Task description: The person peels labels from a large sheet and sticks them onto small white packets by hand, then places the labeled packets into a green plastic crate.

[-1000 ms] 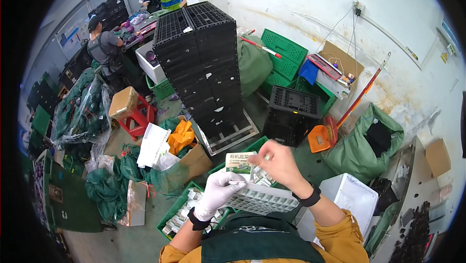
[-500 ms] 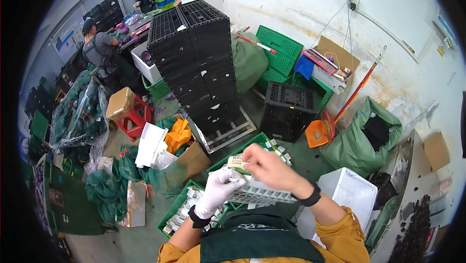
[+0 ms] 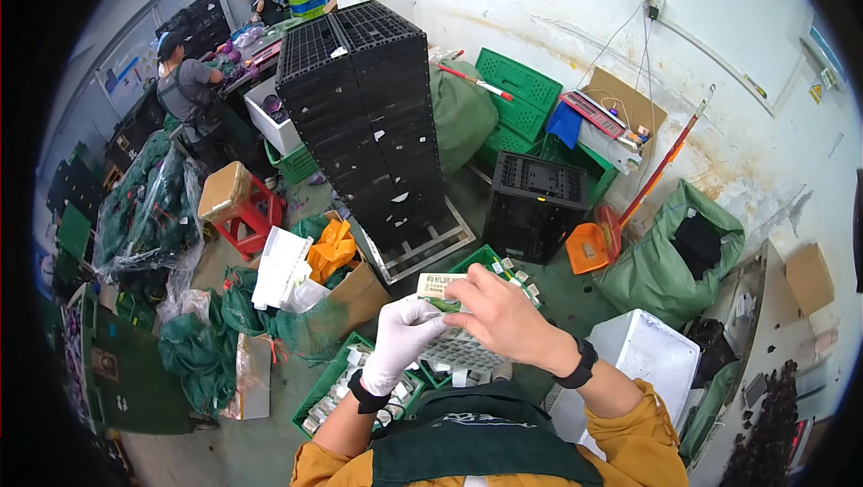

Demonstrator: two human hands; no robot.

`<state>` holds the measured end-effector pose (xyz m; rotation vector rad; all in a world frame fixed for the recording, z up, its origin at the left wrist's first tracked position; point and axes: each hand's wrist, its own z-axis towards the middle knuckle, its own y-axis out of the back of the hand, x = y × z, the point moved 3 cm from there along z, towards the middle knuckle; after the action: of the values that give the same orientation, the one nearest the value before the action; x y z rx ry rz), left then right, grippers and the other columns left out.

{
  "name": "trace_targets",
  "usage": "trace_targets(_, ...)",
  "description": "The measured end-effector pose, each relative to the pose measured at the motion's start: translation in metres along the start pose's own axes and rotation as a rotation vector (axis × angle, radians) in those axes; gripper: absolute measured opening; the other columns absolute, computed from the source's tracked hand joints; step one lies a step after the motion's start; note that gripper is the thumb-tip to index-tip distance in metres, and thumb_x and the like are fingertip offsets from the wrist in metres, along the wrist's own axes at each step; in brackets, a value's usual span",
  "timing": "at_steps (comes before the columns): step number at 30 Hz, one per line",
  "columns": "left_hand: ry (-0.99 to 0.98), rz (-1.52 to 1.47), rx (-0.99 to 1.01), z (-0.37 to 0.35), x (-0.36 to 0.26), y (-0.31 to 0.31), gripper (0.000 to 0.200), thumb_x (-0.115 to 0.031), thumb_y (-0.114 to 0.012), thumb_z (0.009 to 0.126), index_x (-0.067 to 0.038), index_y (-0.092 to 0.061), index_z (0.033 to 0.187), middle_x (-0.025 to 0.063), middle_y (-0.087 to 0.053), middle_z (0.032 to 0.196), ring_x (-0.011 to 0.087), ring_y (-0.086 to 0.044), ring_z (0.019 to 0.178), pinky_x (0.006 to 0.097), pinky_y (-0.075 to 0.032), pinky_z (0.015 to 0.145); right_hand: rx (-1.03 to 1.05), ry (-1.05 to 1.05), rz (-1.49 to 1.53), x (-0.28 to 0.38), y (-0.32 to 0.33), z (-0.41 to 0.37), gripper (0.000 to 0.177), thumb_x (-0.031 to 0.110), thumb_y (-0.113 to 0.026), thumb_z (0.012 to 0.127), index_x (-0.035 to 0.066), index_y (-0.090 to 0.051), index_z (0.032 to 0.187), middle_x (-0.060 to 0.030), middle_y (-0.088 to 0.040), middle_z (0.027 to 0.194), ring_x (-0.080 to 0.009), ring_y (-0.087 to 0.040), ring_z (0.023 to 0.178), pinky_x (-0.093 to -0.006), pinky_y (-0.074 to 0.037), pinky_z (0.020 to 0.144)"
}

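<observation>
We record the white-gloved left hand [image 3: 400, 339] in the lower centre of the frame, its fingers curled shut over the near edge of a white perforated plastic tray [image 3: 460, 352], which it holds up in front of the person's chest. The bare right hand [image 3: 500, 316], with a black band at the wrist, lies just right of it and over the tray. Its fingers are closed in a pinch on a small white paper label with green print [image 3: 438, 286]. The label sits at the tray's upper left corner, touching the gloved fingertips. Whether it touches the tray itself we cannot tell. Directly below the hands, a green plastic crate [image 3: 325, 390] on the floor holds rows of small white packs. A white foam box [image 3: 644, 357] stands near the right forearm, at lower right. Above the hands, in the upper centre, rises a tall stack of black plastic crates [image 3: 369, 118]. An orange dustpan [image 3: 589, 249] and a green woven sack [image 3: 670, 258] lie at right centre. A person in a grey top [image 3: 184, 84] works at a table in the upper left, well apart.
</observation>
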<state>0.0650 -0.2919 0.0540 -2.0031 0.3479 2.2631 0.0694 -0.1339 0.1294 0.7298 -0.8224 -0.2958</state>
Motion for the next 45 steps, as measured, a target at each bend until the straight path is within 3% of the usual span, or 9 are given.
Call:
trace_targets(13, -0.135, 0.223, -0.046, 0.008, 0.003, 0.0, 0.01, -0.003, -0.069, 0.071, 0.0, -0.066, 0.081, 0.0054, -0.061, 0.072, 0.0106, -0.057, 0.069, 0.0238, -0.045, 0.063, -0.14, 0.077, 0.26, 0.003, -0.003, -0.006, 0.008, 0.003, -0.058, 0.078, 0.001, -0.052, 0.083, -0.0077, -0.048, 0.072, -0.0204, -0.051, 0.059, -0.0297, -0.04, 0.052)
trace_targets(15, -0.09, 0.194, -0.033, 0.01, 0.013, 0.006, 0.012, -0.002, -0.069, 0.07, -0.001, -0.067, 0.082, 0.0058, -0.062, 0.075, 0.0116, -0.058, 0.071, 0.0246, -0.046, 0.066, -0.221, -0.381, 0.647, -0.016, 0.015, -0.008, 0.007, 0.004, -0.057, 0.081, 0.001, -0.051, 0.083, -0.0022, -0.047, 0.065, -0.009, -0.046, 0.053, -0.0244, -0.036, 0.048)
trace_targets(19, -0.095, 0.028, 0.038, 0.006, -0.004, 0.002, 0.012, 0.0, -0.069, 0.07, -0.001, -0.067, 0.081, 0.0065, -0.063, 0.084, 0.0147, -0.06, 0.078, 0.0266, -0.047, 0.072, 0.132, -0.589, 0.247, -0.051, -0.005, -0.003, 0.016, 0.013, -0.063, 0.081, -0.001, -0.057, 0.076, -0.0006, -0.056, 0.062, -0.0043, -0.046, 0.056, -0.0234, -0.037, 0.049)
trace_targets(25, -0.006, -0.104, 0.28, 0.003, -0.004, -0.008, 0.008, -0.001, -0.067, 0.074, 0.001, -0.067, 0.082, 0.005, -0.063, 0.088, 0.0105, -0.059, 0.078, 0.0231, -0.047, 0.072, -0.152, -0.472, 0.99, -0.068, -0.022, 0.01, 0.02, 0.003, -0.057, 0.083, -0.004, -0.061, 0.101, -0.0051, -0.066, 0.087, -0.0079, -0.059, 0.077, -0.0232, -0.048, 0.068)
trace_targets(27, 0.279, -0.166, 0.265, -0.008, 0.007, -0.011, 0.009, 0.0, -0.069, 0.072, 0.001, -0.066, 0.08, 0.0058, -0.063, 0.084, 0.0101, -0.06, 0.075, 0.0228, -0.047, 0.069, -0.294, -0.552, 0.951, -0.082, 0.002, 0.016, 0.015, 0.001, -0.057, 0.083, -0.005, -0.06, 0.096, -0.0068, -0.065, 0.086, -0.0093, -0.06, 0.075, -0.0234, -0.048, 0.069)
trace_targets(29, 0.152, -0.203, 0.154, -0.012, 0.008, -0.009, 0.008, 0.001, -0.067, 0.073, 0.002, -0.066, 0.08, 0.0055, -0.062, 0.083, 0.0107, -0.059, 0.074, 0.0229, -0.047, 0.069, -0.293, -0.657, 0.45, -0.108, 0.01, 0.006, 0.009, 0.005, -0.061, 0.082, -0.003, -0.058, 0.08, -0.0018, -0.061, 0.072, -0.0046, -0.052, 0.061, -0.0204, -0.043, 0.056)
trace_targets(37, -0.039, -0.026, 0.075, -0.006, 0.002, -0.005, 0.008, 0.0, -0.065, 0.075, 0.001, -0.066, 0.083, 0.0033, -0.063, 0.078, 0.0096, -0.057, 0.072, 0.023, -0.046, 0.067, -0.158, -0.52, 0.602, -0.047, -0.031, 0.002, 0.022, 0.012, -0.07, 0.075, 0.002, -0.053, 0.065, 0.0057, -0.048, 0.053, -0.0015, -0.037, 0.049, -0.0226, -0.029, 0.043)
trace_targets(39, -0.105, 0.016, 0.035, -0.006, 0.002, -0.003, 0.007, 0.0, -0.065, 0.075, 0.001, -0.066, 0.082, 0.0028, -0.063, 0.077, 0.0096, -0.057, 0.072, 0.0231, -0.046, 0.068, -0.26, -0.49, 0.169, -0.05, -0.022, 0.001, 0.024, 0.013, -0.07, 0.075, 0.001, -0.051, 0.065, 0.0058, -0.047, 0.051, -0.0031, -0.036, 0.048, -0.025, -0.03, 0.042)
trace_targets(45, -0.071, -0.032, 0.142, -0.001, -0.004, -0.002, 0.008, 0.001, -0.068, 0.071, 0.001, -0.066, 0.079, 0.0077, -0.063, 0.088, 0.0135, -0.059, 0.081, 0.026, -0.046, 0.074, 0.072, -0.415, 0.738, -0.049, -0.032, 0.003, 0.022, 0.01, -0.06, 0.084, -0.004, -0.062, 0.101, -0.0045, -0.064, 0.089, -0.006, -0.055, 0.075, -0.0213, -0.046, 0.066)
